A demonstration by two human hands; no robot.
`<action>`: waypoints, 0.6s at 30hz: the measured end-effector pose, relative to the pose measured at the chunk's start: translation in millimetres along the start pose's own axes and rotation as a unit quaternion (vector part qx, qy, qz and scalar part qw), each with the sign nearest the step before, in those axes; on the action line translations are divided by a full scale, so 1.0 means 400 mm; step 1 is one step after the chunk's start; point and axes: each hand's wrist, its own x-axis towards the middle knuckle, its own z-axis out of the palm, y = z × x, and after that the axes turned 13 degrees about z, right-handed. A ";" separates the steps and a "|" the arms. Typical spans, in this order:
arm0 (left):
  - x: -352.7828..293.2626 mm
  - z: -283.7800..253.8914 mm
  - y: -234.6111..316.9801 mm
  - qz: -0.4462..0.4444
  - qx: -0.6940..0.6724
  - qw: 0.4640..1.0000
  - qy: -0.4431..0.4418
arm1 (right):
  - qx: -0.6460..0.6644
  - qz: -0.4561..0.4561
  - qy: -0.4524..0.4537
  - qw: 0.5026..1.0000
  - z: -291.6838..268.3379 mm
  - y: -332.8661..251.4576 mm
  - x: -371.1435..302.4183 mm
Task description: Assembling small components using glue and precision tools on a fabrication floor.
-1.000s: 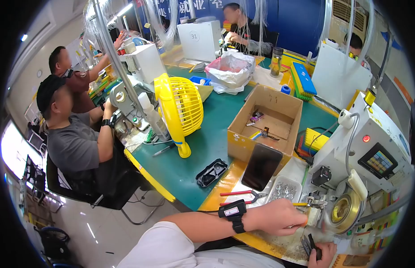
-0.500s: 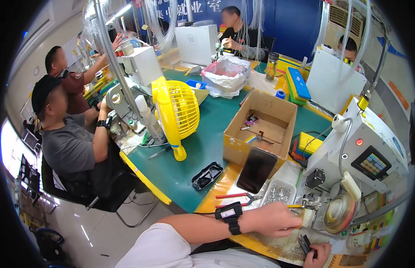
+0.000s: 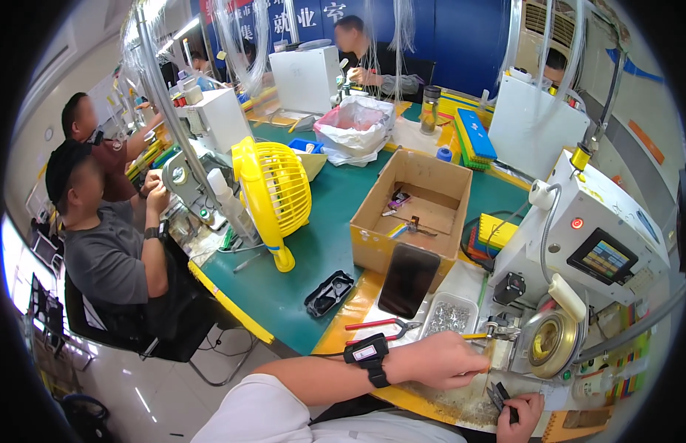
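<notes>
My left hand [image 3: 445, 360] reaches across the worktop to the small metal fixture [image 3: 499, 353] at the front of a white bench machine [image 3: 572, 240]. Its fingertips are pinched together there, and whatever lies between them is too small to make out. Lower down, at the bench's near edge, my right hand [image 3: 522, 415] grips a black two-pronged hand tool [image 3: 496, 397], its prongs pointing up and left. Behind my left hand is a white tray of small metal pieces [image 3: 450, 316]. Red-handled pliers [image 3: 383, 330] lie to its left.
A dark phone [image 3: 409, 279] leans against an open cardboard box [image 3: 361, 240]. Left of it are a black plastic casing [image 3: 329, 293] and a yellow fan [image 3: 273, 196]. A spool [image 3: 547, 342] is mounted on the machine's front. A co-worker [image 3: 107, 244] sits at the left.
The whole view has shifted a little, so the bench appears farther left. My left hand stays pinched at the fixture, and the right keeps its grip on the black two-pronged tool.
</notes>
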 end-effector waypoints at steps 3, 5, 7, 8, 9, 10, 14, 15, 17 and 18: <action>0.004 -0.002 0.003 -0.001 -0.008 1.000 0.003 | 0.000 0.003 0.010 1.000 0.003 -0.003 -0.001; 0.005 0.002 0.000 -0.002 -0.004 1.000 0.000 | -0.003 0.006 0.013 1.000 0.004 0.001 0.000; 0.004 0.000 0.003 -0.006 -0.002 1.000 -0.007 | -0.004 -0.007 0.015 1.000 0.006 0.005 0.000; 0.003 -0.001 0.005 -0.010 0.003 1.000 -0.011 | -0.003 -0.002 0.014 1.000 0.005 0.005 0.001; 0.005 -0.003 0.006 -0.012 -0.001 1.000 -0.015 | -0.004 0.003 0.011 1.000 0.004 0.004 0.002; 0.008 -0.005 0.006 -0.008 0.004 1.000 -0.011 | -0.006 0.009 0.007 1.000 0.002 0.004 0.003; 0.008 -0.002 0.001 -0.005 0.012 1.000 -0.015 | -0.003 0.011 0.004 1.000 0.003 0.004 0.003; 0.008 -0.002 0.001 -0.006 0.009 1.000 -0.017 | -0.002 0.015 0.003 1.000 0.003 0.006 0.003; 0.007 -0.003 -0.001 -0.010 0.011 1.000 -0.020 | -0.008 0.014 0.006 1.000 0.003 0.005 0.004; 0.008 -0.004 -0.001 -0.010 0.009 1.000 -0.022 | -0.008 0.018 0.006 1.000 0.002 0.004 0.005</action>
